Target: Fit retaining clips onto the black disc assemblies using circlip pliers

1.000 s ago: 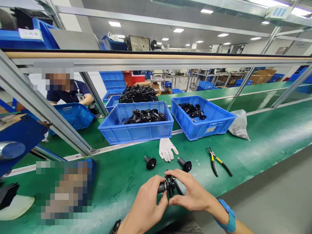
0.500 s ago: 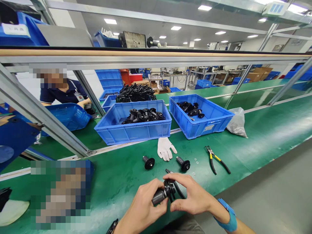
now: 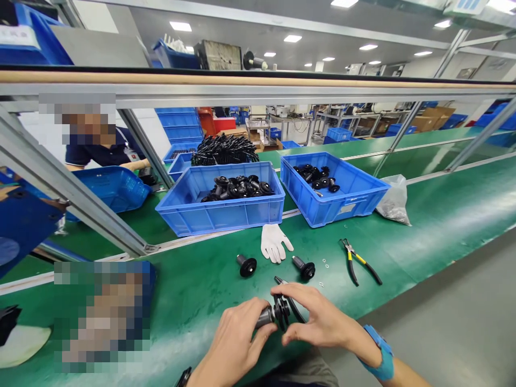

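Note:
My left hand (image 3: 237, 344) pinches the shaft end of a black roller part (image 3: 274, 314) just above the near edge of the green belt. My right hand (image 3: 318, 320) curls its fingers round the part's flanged wheel end from the right. A dark tool (image 3: 287, 298) lies on the belt right behind the part, partly hidden by my fingers. Two more black roller parts (image 3: 246, 265) (image 3: 305, 268) lie on the belt a little farther out, with a white glove (image 3: 274, 244) between them.
Two blue bins (image 3: 220, 215) (image 3: 346, 201) with black parts stand across the green belt (image 3: 423, 236). Yellow-handled pliers (image 3: 357, 263) lie to the right, a clear bag (image 3: 393, 201) beyond. A slanted metal rail (image 3: 68, 191) crosses the left. Another person (image 3: 102, 148) works behind a blue basket.
Both hands stayed on the roller part, which tilted and turned a little between my fingers. The view shifted slightly; nothing on the belt moved.

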A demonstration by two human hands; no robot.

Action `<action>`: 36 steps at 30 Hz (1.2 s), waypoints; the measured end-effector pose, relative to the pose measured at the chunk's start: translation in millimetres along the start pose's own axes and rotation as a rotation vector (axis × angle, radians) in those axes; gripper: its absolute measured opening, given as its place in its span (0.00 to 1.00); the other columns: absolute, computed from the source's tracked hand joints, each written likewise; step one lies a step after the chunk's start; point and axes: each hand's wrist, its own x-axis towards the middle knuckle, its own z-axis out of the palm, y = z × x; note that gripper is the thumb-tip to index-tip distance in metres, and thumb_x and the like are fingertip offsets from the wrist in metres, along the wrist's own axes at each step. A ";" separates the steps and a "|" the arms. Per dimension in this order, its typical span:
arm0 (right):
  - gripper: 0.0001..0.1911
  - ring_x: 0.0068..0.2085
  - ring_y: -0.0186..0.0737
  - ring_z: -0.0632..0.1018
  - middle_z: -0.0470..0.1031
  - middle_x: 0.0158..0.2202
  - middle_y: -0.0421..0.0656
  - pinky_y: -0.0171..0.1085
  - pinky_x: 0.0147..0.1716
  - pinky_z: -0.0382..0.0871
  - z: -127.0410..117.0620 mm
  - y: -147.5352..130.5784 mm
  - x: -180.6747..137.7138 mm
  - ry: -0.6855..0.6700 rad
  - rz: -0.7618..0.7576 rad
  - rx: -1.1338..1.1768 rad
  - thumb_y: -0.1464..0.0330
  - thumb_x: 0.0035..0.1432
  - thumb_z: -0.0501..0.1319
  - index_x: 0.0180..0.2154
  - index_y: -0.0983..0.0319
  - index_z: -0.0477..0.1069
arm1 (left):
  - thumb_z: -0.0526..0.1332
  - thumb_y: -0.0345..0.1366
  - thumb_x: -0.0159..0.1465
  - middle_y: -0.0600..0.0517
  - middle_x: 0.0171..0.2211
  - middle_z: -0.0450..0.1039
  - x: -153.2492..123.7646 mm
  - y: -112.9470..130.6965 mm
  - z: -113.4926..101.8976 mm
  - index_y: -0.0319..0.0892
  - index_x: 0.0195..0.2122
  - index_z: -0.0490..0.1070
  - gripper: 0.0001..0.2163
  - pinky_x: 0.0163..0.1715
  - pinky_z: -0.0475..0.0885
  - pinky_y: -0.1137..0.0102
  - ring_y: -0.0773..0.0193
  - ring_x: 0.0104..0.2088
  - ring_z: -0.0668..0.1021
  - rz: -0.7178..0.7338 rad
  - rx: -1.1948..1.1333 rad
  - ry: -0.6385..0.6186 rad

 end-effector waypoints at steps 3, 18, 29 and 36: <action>0.45 0.58 0.54 0.76 0.77 0.56 0.49 0.52 0.64 0.64 8.4 7.7 -3.8 0.054 0.022 -0.018 0.49 0.44 0.76 0.62 0.54 0.68 | 0.60 0.31 0.67 0.54 0.31 0.74 -2.9 -1.4 4.6 0.46 0.44 0.66 0.06 0.28 0.66 0.69 0.59 0.29 0.78 0.064 0.077 0.053; 0.39 0.59 0.48 0.75 0.74 0.59 0.51 0.46 0.63 0.64 -3.7 0.4 0.7 -0.026 -0.336 -0.109 0.51 0.61 0.66 0.67 0.57 0.57 | 0.59 0.28 0.66 0.55 0.32 0.74 -7.2 6.4 2.7 0.46 0.42 0.62 0.08 0.30 0.66 0.69 0.60 0.32 0.78 0.046 0.014 -0.024; 0.36 0.48 0.48 0.78 0.76 0.50 0.50 0.44 0.49 0.73 -7.1 -13.0 -2.2 0.069 -0.217 -0.129 0.60 0.53 0.70 0.60 0.60 0.62 | 0.58 0.31 0.69 0.55 0.31 0.73 1.1 7.3 -8.8 0.47 0.42 0.62 0.05 0.27 0.62 0.68 0.59 0.29 0.77 0.096 0.084 -0.031; 0.42 0.55 0.50 0.77 0.75 0.55 0.53 0.46 0.56 0.70 6.3 5.0 -2.6 0.060 -0.262 -0.126 0.48 0.57 0.68 0.64 0.60 0.60 | 0.59 0.27 0.65 0.55 0.32 0.73 -5.6 2.5 4.0 0.47 0.43 0.61 0.10 0.29 0.65 0.68 0.59 0.31 0.78 0.059 0.078 -0.023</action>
